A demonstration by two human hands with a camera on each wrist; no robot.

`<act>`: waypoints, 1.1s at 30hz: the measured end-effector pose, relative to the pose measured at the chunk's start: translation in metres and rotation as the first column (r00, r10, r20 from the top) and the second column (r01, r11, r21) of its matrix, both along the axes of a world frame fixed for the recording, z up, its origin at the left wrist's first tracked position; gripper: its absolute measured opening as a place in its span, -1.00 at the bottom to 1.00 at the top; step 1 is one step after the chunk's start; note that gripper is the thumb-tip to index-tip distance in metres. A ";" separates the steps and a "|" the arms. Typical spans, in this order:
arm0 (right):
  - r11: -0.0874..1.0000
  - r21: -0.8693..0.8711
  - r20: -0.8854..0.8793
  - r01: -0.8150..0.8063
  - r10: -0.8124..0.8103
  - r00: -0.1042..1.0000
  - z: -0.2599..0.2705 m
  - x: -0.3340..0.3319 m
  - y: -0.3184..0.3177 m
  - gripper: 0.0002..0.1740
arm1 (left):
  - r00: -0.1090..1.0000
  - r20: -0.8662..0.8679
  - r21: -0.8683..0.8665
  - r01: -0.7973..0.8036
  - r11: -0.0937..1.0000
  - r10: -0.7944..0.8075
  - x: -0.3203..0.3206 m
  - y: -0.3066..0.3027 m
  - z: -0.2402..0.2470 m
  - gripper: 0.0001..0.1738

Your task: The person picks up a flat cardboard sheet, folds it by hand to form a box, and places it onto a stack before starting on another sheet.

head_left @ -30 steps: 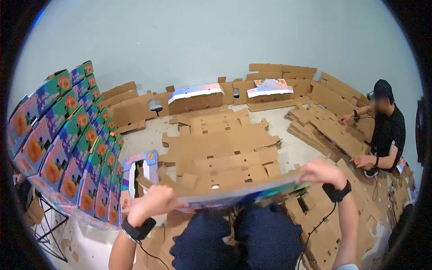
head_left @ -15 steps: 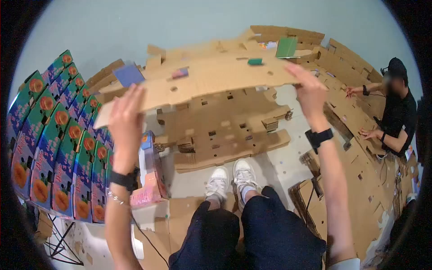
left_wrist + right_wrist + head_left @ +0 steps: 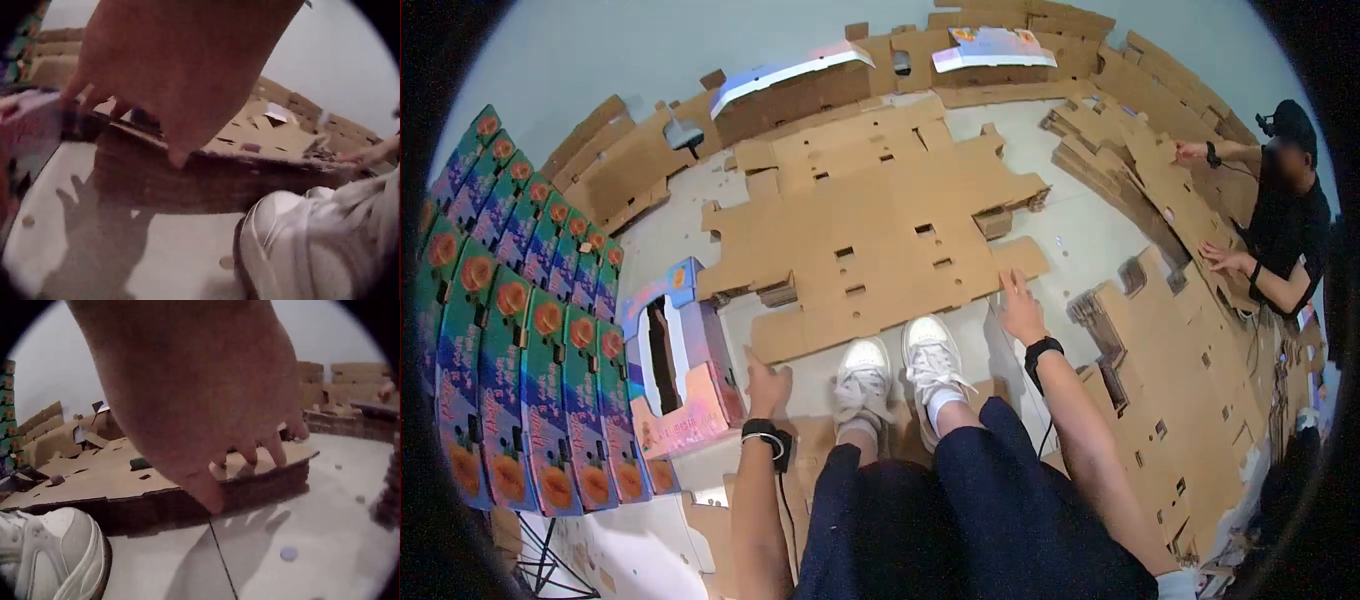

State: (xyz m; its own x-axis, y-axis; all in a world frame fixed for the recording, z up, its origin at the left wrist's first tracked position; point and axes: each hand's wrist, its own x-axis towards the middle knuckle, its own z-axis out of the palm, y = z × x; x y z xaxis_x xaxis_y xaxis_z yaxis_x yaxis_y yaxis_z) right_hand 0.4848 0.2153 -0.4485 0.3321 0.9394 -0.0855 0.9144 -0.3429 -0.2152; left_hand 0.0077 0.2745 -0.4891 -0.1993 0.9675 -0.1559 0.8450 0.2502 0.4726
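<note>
A stack of flat brown cardboard blanks (image 3: 880,240) lies on the floor in front of the white shoes. At the left end of its near edge is my left hand (image 3: 768,388), index finger extended and thumb apart. In the left wrist view that hand (image 3: 169,69) has its thumb before the stack's side (image 3: 162,181), its fingers further left along the edge. My right hand (image 3: 1022,310) touches the near edge toward the right end. The right wrist view shows its hand (image 3: 206,394) with spread fingers over the top sheet (image 3: 94,475) and the thumb against the side.
Printed boxes (image 3: 520,370) are stacked at the left, beside an open printed box (image 3: 685,370). More flat cardboard (image 3: 1190,390) lies at the right, where a person in black (image 3: 1285,220) crouches with hands on cardboard. Folded cardboard pieces (image 3: 795,95) line the wall.
The raised cardboard sheet, printed side seen first and brown side later, is down on the stack. Both hands have come down and no longer grip it. The head view has shifted.
</note>
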 end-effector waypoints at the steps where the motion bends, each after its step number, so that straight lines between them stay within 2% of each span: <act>1: 0.980 0.185 -0.081 0.073 -0.059 0.995 -0.005 -0.002 0.000 -0.38 | 0.965 0.258 0.054 0.026 0.998 -0.039 -0.020 0.017 -0.033 -0.10; 2: 0.920 0.359 -0.167 0.157 -0.102 0.981 -0.009 -0.001 0.000 -0.45 | 0.863 0.498 0.112 0.034 0.993 -0.085 -0.026 0.024 -0.052 -0.15; 3: 0.922 0.351 -0.168 0.162 -0.108 0.980 -0.014 0.000 0.003 -0.45 | 0.910 0.411 0.258 -0.057 0.965 -0.056 0.000 0.009 -0.015 -0.30; 5: 0.832 0.363 -0.541 0.420 -0.178 0.822 -0.020 0.001 0.015 -0.58 | 0.881 0.472 0.215 -0.087 0.973 -0.026 0.010 0.013 0.008 -0.34; 6: 0.834 0.352 -0.547 0.425 -0.185 0.817 -0.019 -0.002 0.019 -0.58 | 0.850 0.526 0.173 -0.114 0.978 0.006 0.011 0.015 0.014 -0.38; 7: 0.808 0.282 -0.741 0.518 -0.160 0.652 -0.019 -0.006 0.020 -0.57 | 0.857 0.516 0.159 -0.108 0.981 0.010 0.010 0.015 0.015 -0.38; 8: 0.781 0.193 -0.887 0.594 -0.120 0.446 -0.020 -0.008 0.020 -0.57 | 0.759 0.645 0.102 -0.199 0.975 0.087 0.008 0.018 0.018 -0.42; 9: 0.779 0.183 -0.891 0.600 -0.127 0.437 -0.026 -0.010 0.020 -0.57 | 0.635 0.756 0.037 -0.281 0.959 0.157 0.008 0.020 0.020 -0.45; 10: 0.785 0.227 -0.903 0.576 -0.051 0.426 -0.035 -0.012 0.023 -0.57 | 0.644 0.749 0.038 -0.276 0.961 0.155 0.012 0.017 0.031 -0.45; 11: 0.788 0.274 -0.910 0.552 0.026 0.415 -0.043 -0.012 0.026 -0.57 | 0.564 0.802 0.000 -0.331 0.944 0.198 0.018 0.012 0.041 -0.52; 12: 0.788 0.265 -0.913 0.556 0.020 0.408 -0.044 -0.012 0.027 -0.57 | 0.476 0.846 -0.047 -0.384 0.922 0.242 0.021 0.007 0.046 -0.59; 13: 0.785 0.297 -0.900 0.543 0.039 0.435 -0.045 -0.011 0.028 -0.56 | 0.483 0.840 -0.052 -0.383 0.922 0.248 0.019 0.008 0.044 -0.59; 15: 0.782 0.317 -0.889 0.537 0.048 0.455 -0.043 -0.008 0.036 -0.55 | 0.436 0.887 0.018 -0.356 0.934 0.150 0.013 0.015 0.042 -0.70; 17: 0.750 0.542 -0.657 0.380 0.096 0.748 -0.035 -0.005 0.043 -0.51 | 0.458 0.879 0.018 -0.306 0.952 0.131 0.002 0.028 0.043 -0.75; 19: 0.792 0.493 -0.644 0.362 0.052 0.763 -0.021 -0.004 0.045 -0.48 | 0.475 0.873 0.015 -0.261 0.965 0.115 -0.005 0.040 0.043 -0.79; 20: 0.826 0.458 -0.620 0.329 0.032 0.784 -0.011 -0.007 0.044 -0.45 | 0.548 0.830 0.018 -0.214 0.977 0.104 -0.008 0.046 0.044 -0.77; 21: 0.934 0.267 -0.588 0.238 -0.038 0.808 0.019 -0.016 0.031 -0.34 | 0.611 0.787 0.023 -0.165 0.986 0.084 -0.010 0.050 0.045 -0.75; 22: 0.933 0.271 -0.588 0.238 -0.035 0.808 0.008 -0.016 0.030 -0.34 | 0.610 0.788 0.026 -0.165 0.986 0.081 -0.016 0.054 0.036 -0.75; 24: 0.937 0.333 -0.444 0.105 0.058 0.894 -0.019 -0.011 0.028 -0.24 | 0.870 0.472 -0.015 -0.154 0.988 0.143 -0.017 0.052 0.024 -0.68; 25: 0.958 0.282 -0.435 0.062 0.070 0.898 -0.026 -0.005 0.027 -0.18 | 0.894 0.412 -0.064 -0.166 0.984 0.177 -0.016 0.049 0.023 -0.54; 26: 0.959 0.276 -0.435 0.062 0.067 0.898 -0.034 -0.001 0.025 -0.18 | 0.893 0.412 -0.069 -0.165 0.984 0.179 -0.011 0.040 0.018 -0.54; 28: 0.992 0.111 -0.284 0.062 -0.028 0.958 -0.022 -0.001 0.018 -0.18 | 0.961 0.215 0.267 -0.229 0.936 0.174 -0.006 0.024 0.006 -0.48; 32: 0.989 0.148 -0.213 -0.019 0.051 0.976 -0.019 0.009 0.019 -0.23 | 0.967 0.241 0.221 -0.142 0.965 0.086 -0.004 0.013 0.019 -0.45; 33: 0.989 0.129 -0.238 -0.068 0.097 0.966 -0.017 0.017 0.026 -0.32 | 0.997 0.050 0.379 -0.068 0.923 0.053 -0.005 0.012 0.026 -0.46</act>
State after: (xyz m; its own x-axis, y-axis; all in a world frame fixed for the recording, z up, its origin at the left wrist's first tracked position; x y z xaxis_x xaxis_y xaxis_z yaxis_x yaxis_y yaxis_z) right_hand 0.5015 0.2417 -0.4651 0.2361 0.9709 -0.0396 0.8537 -0.2267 -0.4688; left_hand 0.0030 0.2861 -0.4626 -0.2608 0.9418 0.2122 0.8136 0.0961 0.5734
